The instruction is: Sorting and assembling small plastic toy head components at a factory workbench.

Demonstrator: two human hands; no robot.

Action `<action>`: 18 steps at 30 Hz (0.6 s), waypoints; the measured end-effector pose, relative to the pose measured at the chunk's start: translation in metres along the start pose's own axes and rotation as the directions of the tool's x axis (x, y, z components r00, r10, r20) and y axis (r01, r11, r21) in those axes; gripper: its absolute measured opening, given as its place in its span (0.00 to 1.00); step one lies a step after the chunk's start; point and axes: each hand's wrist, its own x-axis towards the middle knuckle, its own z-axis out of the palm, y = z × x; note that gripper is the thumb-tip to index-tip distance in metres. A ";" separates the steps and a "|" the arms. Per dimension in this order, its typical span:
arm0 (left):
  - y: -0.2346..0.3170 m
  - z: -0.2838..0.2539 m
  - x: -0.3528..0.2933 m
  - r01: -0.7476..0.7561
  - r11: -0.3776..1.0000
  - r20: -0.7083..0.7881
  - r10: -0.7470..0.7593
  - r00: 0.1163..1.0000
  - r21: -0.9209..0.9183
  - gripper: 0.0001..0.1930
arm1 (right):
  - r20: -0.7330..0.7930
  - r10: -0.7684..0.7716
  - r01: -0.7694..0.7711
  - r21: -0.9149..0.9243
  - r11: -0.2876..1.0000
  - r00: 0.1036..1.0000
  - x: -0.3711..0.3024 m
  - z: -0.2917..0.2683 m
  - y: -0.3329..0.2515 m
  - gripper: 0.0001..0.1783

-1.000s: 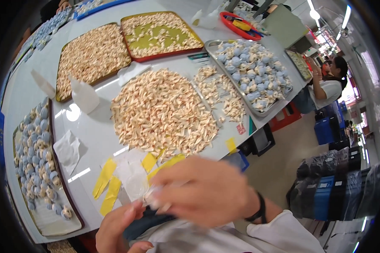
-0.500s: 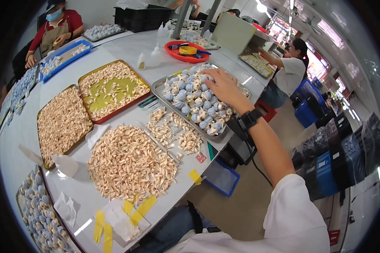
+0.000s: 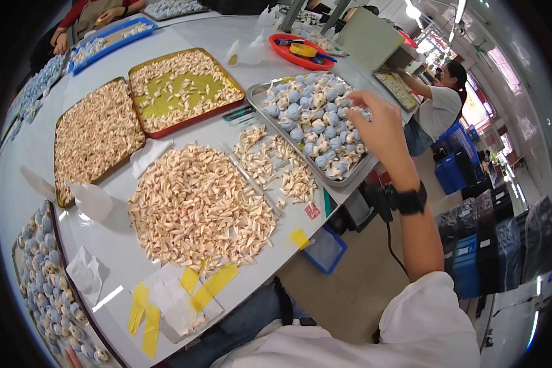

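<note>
My right hand (image 3: 383, 132) is over the right side of a metal tray (image 3: 343, 182). Its fingers curl around a small blue-and-cream doll-like piece (image 3: 366, 114), partly hidden by the hand. More such pieces (image 3: 313, 119) fill the tray in a loose heap. At the lower left rim only the fingertips of my left hand (image 3: 73, 358) show, stretched out at the edge of another tray of blue-and-cream pieces (image 3: 49, 276); nothing is seen in them. A big pile of small cream pointed pieces (image 3: 199, 205) lies on the table between my hands.
Two trays (image 3: 98, 129) (image 3: 187, 89) of cream pieces stand behind the pile. A red basin (image 3: 300, 52) with tape, white bottles (image 3: 95, 202), yellow tape strips (image 3: 214, 288) and crumpled tissue (image 3: 84, 273) are around. Co-workers sit at the far left and right (image 3: 441, 101).
My view has shifted, and my right hand has gone from lying flat on the heap to curling at its right side. The heap looks flatter. My left fingertips have come into view.
</note>
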 end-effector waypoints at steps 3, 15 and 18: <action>0.003 0.011 0.008 -0.060 0.986 -0.072 0.050 0.996 -0.154 0.33 | 0.238 -0.058 -0.011 0.280 0.960 0.970 -0.018 -0.004 -0.030 0.13; 0.027 0.024 0.022 -0.197 0.980 -0.176 0.196 0.965 0.010 0.18 | 0.359 -0.366 0.291 0.246 0.924 0.859 -0.039 0.012 -0.067 0.08; 0.037 0.021 0.027 -0.346 0.892 -0.320 0.432 0.843 0.292 0.15 | 0.394 -0.364 0.282 0.253 0.926 0.844 -0.040 0.018 -0.069 0.07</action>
